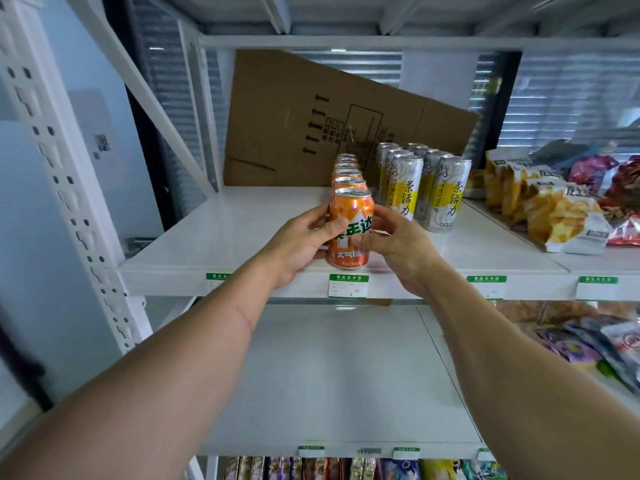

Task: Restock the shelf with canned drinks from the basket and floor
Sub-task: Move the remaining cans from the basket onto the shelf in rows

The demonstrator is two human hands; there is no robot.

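Observation:
An orange soda can (349,216) stands upright at the front edge of the white shelf (221,244). It heads a row of several orange cans (349,176) running toward the back. My left hand (304,240) wraps the can's left side and my right hand (394,244) wraps its right side, both touching it. To the right of the row stand several tall silver and yellow cans (426,188). No basket or floor appears in view.
A flattened cardboard box (311,119) leans against the back of the shelf. Snack bags (547,206) fill the shelf's right part. The lower shelf (339,375) has snack bags (588,348) at its right. A white perforated upright (62,174) stands at left.

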